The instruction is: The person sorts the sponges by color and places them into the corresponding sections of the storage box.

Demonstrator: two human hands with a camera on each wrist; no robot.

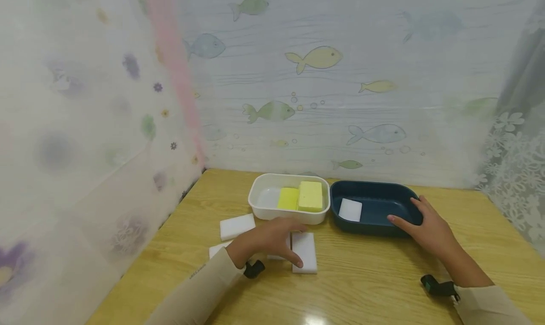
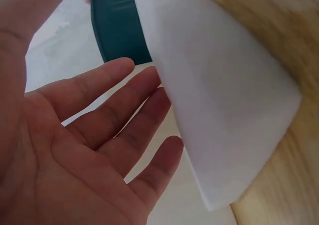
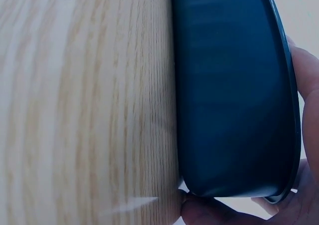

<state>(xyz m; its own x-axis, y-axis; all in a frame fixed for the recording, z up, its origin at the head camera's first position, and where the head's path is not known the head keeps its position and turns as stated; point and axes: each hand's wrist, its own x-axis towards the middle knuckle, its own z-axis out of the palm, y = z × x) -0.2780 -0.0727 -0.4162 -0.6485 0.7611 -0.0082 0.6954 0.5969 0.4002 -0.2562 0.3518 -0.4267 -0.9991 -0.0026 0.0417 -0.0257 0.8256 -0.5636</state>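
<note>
My left hand [image 1: 272, 240], fingers spread and slightly bent, hovers over white sponge blocks on the table. Its thumb is above one white block [image 1: 307, 254]; in the left wrist view the fingertips are close to a white block [image 2: 224, 100], and contact is hard to tell. On the right, my right hand [image 1: 434, 230] holds the right end of a dark blue tub [image 1: 370, 229], thumb over the near rim and fingers around the end. Inside that tub, a small white block [image 1: 351, 210] lies at the left.
A white tub [image 1: 268, 215] stands against the blue one's left side, holding a bright yellow block [image 1: 288, 198] and a paler yellow block [image 1: 311, 196]. Another white block [image 1: 236, 227] lies left of my left hand. A fish-patterned curtain [image 1: 264, 145] hangs behind the wooden table [image 1: 362, 287].
</note>
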